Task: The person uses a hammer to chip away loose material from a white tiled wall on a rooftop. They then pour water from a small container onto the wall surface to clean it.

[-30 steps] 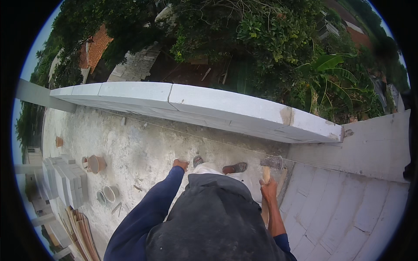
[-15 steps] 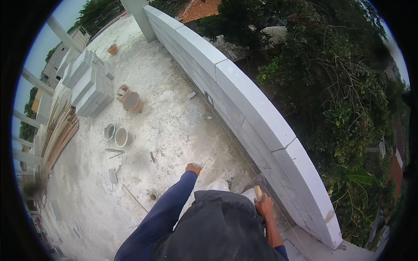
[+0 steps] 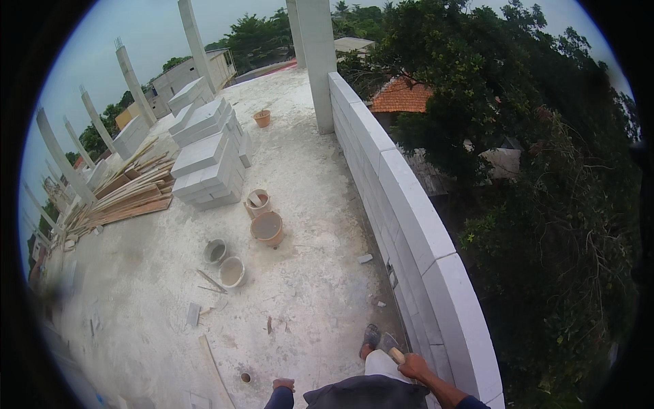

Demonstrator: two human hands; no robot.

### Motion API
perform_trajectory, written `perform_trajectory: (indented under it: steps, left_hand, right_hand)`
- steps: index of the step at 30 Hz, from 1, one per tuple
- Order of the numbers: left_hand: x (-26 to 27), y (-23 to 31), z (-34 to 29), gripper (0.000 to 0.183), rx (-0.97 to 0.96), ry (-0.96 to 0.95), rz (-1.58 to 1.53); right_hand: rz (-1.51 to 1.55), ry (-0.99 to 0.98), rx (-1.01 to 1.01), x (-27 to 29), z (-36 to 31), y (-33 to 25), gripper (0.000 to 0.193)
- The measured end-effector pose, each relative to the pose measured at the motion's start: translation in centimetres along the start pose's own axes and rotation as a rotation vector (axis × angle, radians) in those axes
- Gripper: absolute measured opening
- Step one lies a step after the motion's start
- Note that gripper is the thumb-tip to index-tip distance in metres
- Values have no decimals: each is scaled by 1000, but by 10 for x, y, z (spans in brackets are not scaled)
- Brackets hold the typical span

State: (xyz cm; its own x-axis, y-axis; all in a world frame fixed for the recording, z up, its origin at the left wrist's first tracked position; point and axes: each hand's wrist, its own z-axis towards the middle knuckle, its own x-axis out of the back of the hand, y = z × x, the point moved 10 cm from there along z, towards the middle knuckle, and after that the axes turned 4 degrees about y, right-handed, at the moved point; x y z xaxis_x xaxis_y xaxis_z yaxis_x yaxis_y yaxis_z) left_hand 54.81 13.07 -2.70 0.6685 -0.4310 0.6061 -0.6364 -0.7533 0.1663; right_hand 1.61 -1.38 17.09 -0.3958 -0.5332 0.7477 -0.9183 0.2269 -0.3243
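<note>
My right hand [image 3: 413, 368] is closed around the short wooden handle of a trowel [image 3: 396, 355]. Its greyish blade points forward and is partly lost against the floor beside my sandaled foot [image 3: 371, 337]. The white block wall [image 3: 436, 279] runs along my right side, close to this hand. At the lower edge, my left hand [image 3: 283, 384] hangs over the concrete floor with its fingers curled in, and nothing shows in it. Part of my dark clothing covers the bottom middle.
Ahead on the left stand two mortar buckets [image 3: 232, 272], a round orange tub [image 3: 267, 228] and another bucket behind it. Farther back are stacked white blocks [image 3: 204, 167] and a pile of boards [image 3: 129, 187]. A concrete column [image 3: 317, 68] rises at the wall's far end. Trees lie beyond the wall.
The view has tilted up and shows more of the far floor and sky. My left arm, stretched forward before, now sits lower in the picture. The trowel stays in my right hand.
</note>
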Motion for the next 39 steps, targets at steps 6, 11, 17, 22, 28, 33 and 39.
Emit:
perform_trajectory:
  steps: [6, 11, 17, 22, 28, 33, 39]
  left_hand:
    - [5, 45, 39, 37, 443, -266, -1144]
    - [86, 144, 117, 32, 364, 30, -1160]
    - [206, 266, 238, 27, 327, 76, -966]
    - [371, 322, 357, 23, 272, 123, -728]
    - [608, 453, 539, 17, 251, -212, -1240]
    - [799, 595, 677, 37, 13, 440, -875]
    - [837, 756, 782, 21, -57, 338, -746]
  right_hand:
    - [-146, 34, 324, 114, 179, -136, 34]
    - [-227, -87, 517, 172, 329, -276, 31]
    - [-330, -187, 598, 213, 483, -417, 32]
    - [-286, -211, 390, 248, 573, -474, 35]
    - [-64, -66, 233, 345, 668, -540, 41]
    - [12, -29, 143, 400, 799, -584, 45]
    - [25, -25, 160, 494, 990, -647, 42]
